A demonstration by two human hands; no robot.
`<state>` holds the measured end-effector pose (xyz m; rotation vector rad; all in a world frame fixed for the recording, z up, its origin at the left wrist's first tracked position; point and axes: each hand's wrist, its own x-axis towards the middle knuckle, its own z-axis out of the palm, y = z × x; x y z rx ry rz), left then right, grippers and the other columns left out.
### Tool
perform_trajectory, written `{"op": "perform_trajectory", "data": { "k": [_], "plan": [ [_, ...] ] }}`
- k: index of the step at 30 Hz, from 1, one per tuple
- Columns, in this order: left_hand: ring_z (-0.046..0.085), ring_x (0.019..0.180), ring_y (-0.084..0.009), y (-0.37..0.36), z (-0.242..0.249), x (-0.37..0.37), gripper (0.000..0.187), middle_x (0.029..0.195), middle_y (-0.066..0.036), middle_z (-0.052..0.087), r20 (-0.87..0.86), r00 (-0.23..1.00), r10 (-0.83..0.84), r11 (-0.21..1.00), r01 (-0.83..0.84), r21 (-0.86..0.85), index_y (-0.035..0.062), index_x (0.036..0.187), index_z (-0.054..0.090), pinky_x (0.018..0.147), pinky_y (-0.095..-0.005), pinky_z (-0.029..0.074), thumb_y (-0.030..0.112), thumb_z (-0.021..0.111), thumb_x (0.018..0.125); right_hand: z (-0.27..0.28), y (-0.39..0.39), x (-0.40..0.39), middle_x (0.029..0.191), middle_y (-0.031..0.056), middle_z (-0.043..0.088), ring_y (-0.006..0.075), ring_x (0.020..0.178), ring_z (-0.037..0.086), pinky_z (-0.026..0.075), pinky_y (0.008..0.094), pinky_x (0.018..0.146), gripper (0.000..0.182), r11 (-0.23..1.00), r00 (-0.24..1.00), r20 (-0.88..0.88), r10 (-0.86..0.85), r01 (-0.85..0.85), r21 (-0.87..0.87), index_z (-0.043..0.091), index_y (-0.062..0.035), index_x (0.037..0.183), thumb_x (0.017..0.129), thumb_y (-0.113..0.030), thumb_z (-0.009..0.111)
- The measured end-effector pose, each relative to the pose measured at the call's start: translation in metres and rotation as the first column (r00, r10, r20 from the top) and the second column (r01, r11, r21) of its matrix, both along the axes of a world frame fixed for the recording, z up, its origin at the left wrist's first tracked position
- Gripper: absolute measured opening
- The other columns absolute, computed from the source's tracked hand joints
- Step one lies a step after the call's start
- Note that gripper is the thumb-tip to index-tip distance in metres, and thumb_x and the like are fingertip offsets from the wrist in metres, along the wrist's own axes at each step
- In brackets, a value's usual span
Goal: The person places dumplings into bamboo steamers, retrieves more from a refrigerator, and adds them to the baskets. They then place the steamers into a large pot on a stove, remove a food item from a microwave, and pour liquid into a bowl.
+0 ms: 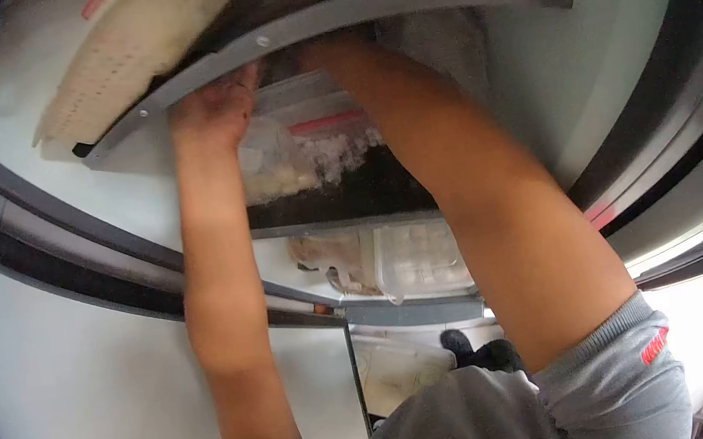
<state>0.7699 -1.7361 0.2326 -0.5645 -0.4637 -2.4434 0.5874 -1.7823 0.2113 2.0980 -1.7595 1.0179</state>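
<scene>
My left hand (214, 110) reaches up into an open refrigerator or freezer, its fingers hidden behind the front bar (379, 6) of a shelf. The wrist and part of the palm show just under that bar. My right hand reaches deeper into the same space; only the right wrist (338, 53) shows, and its fingers are out of sight. Between my forearms is a clear plastic container (300, 89). Beside it sits a frosty clear bag (268, 147) with pale contents, near a pink-red strip (330, 121). I cannot tell what either hand holds.
A perforated cream-coloured basket (123, 58) stands on the shelf above. Below lie a dark frosted shelf (365, 186), a bagged brown item (329, 254) and a clear tray (420, 255) of pale round items. A pale plastic bin (397, 372) is near my shoes.
</scene>
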Motion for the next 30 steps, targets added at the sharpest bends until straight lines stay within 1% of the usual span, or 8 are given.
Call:
{"op": "perform_trajectory", "data": {
  "k": [8,15,17,19,20,22,23,30],
  "plan": [
    [0.035,0.127,-0.0335,-0.004,0.023,0.008,0.048,0.138,-0.013,0.037,0.359,0.826,0.434,0.885,-0.465,-0.001,0.0091,0.133,0.038,0.107,-0.0498,0.026,0.039,0.03,0.096,0.003,-0.004,0.034,0.12,0.0179,0.054,0.0369,0.111,0.05,0.041,0.0437,0.095,0.044,1.0,1.0,0.013,0.023,-0.023,-0.003,0.055,-0.0097,0.119,0.079,-0.026,0.063],
    [0.024,0.135,-0.0291,0.023,0.033,-0.012,0.053,0.147,-0.007,0.026,0.43,0.599,0.676,0.706,-0.694,-0.144,0.0165,0.141,0.028,0.111,-0.0437,0.02,0.044,0.023,0.096,0.01,-0.01,0.051,0.12,0.0178,0.054,0.0368,0.111,0.05,0.041,0.0437,0.094,0.044,1.0,0.999,0.021,0.029,-0.029,-0.004,0.055,-0.0098,0.119,0.079,-0.027,0.063],
    [0.022,0.136,-0.0285,0.014,0.028,-0.007,0.054,0.148,-0.006,0.024,0.436,0.581,0.687,0.692,-0.706,-0.15,0.0176,0.142,0.027,0.111,-0.0428,0.019,0.045,0.022,0.096,0.011,-0.011,0.053,0.12,0.0177,0.054,0.0367,0.111,0.05,0.041,0.0437,0.094,0.044,0.999,0.999,0.02,0.036,-0.036,-0.005,0.055,-0.0098,0.119,0.079,-0.027,0.063],
    [0.033,0.127,-0.04,-0.016,0.015,0.012,0.054,0.138,-0.019,0.035,0.242,0.785,0.57,0.816,-0.506,-0.279,0.0038,0.134,0.035,0.102,-0.0596,0.031,0.041,0.032,0.095,0.009,-0.011,0.052,0.12,0.0177,0.054,0.0367,0.111,0.05,0.041,0.0437,0.094,0.044,0.999,0.999,0.02,0.038,-0.038,-0.005,0.055,-0.0098,0.119,0.079,-0.027,0.063],
    [0.033,0.127,-0.04,-0.024,0.012,0.018,0.054,0.138,-0.019,0.035,0.252,0.785,0.566,0.819,-0.502,-0.277,0.0038,0.134,0.035,0.102,-0.0596,0.031,0.041,0.032,0.095,0.008,-0.012,0.052,0.12,0.0176,0.054,0.0367,0.111,0.05,0.041,0.0437,0.094,0.044,0.999,0.999,0.022,0.039,-0.039,-0.006,0.055,-0.0098,0.119,0.079,-0.027,0.063],
    [0.034,0.127,-0.0398,-0.026,0.013,0.022,0.052,0.137,-0.023,0.034,0.471,0.761,0.446,0.843,-0.534,0.066,0.001,0.135,0.032,0.102,-0.0598,0.03,0.036,0.029,0.096,0.005,-0.014,0.053,0.12,0.0176,0.054,0.0367,0.111,0.05,0.041,0.0437,0.094,0.044,0.999,0.999,0.025,0.044,-0.044,-0.005,0.055,-0.0098,0.119,0.079,-0.027,0.063],
    [0.034,0.127,-0.0398,-0.026,0.013,0.024,0.052,0.137,-0.023,0.034,0.471,0.761,0.447,0.841,-0.537,0.068,0.001,0.135,0.032,0.102,-0.0598,0.03,0.036,0.029,0.096,0.004,-0.015,0.053,0.12,0.0176,0.054,0.0367,0.111,0.05,0.041,0.0437,0.094,0.044,0.999,0.999,0.026,0.043,-0.043,-0.004,0.055,-0.0098,0.119,0.079,-0.027,0.063],
    [0.035,0.126,-0.0394,-0.045,0.001,0.042,0.049,0.137,-0.024,0.033,0.394,0.757,0.521,0.853,-0.469,-0.227,-0.0003,0.134,0.031,0.102,-0.0573,0.032,0.03,0.025,0.097,0.004,-0.017,0.057,0.12,0.0174,0.054,0.0366,0.111,0.051,0.041,0.0438,0.094,0.045,0.998,0.998,0.019,0.056,-0.056,-0.004,0.055,-0.0099,0.119,0.079,-0.028,0.064]
  ]
}}
